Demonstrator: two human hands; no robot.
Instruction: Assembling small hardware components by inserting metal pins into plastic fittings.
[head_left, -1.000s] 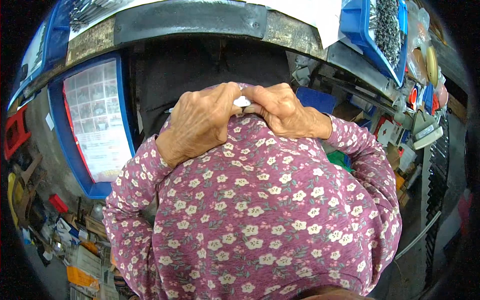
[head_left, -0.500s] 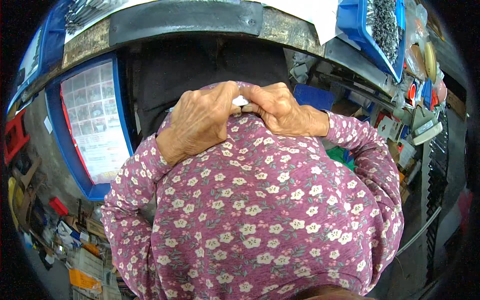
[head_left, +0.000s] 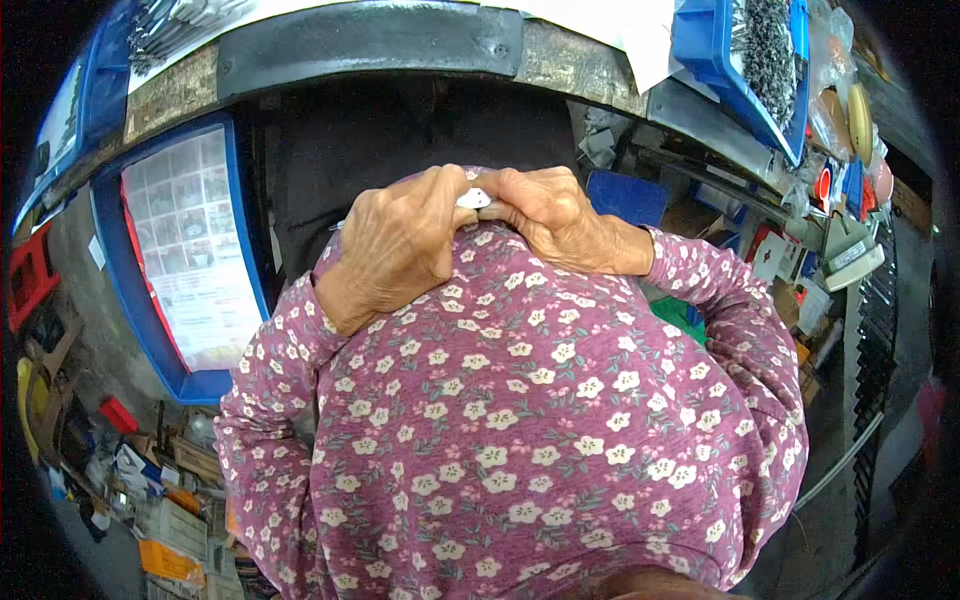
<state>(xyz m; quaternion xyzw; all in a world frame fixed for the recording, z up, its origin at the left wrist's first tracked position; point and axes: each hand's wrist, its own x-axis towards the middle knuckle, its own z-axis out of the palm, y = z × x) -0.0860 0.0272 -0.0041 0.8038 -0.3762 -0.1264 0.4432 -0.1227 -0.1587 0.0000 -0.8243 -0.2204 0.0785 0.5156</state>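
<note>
Close in front of my flowered purple top, my two hands meet over a small white piece. My left hand [head_left: 398, 235] is closed, its thumb and finger pinching the left side of the white piece [head_left: 475, 198]. From the other side my right hand [head_left: 552, 212] grips it with bent fingers and thumb. Only a little of the piece shows, with small dark spots on it; its kind cannot be made out. Beside the left hand's outer edge the tip of a thin, light rod [head_left: 338, 226] sticks out, and its other end is hidden.
A worn workbench edge [head_left: 370, 45] crosses ahead, carrying a blue bin [head_left: 705, 45] of dark, thin pieces at right. At left stands a blue tray [head_left: 185, 385] with a printed sheet [head_left: 195, 250]. Clutter lines both sides, including a red plastic stool-like object [head_left: 35, 275].
The white piece has tilted slightly between my fingers, and its dark spots show now. Both hands keep their grip and have hardly moved; my left sleeve has shifted a little to the right.
</note>
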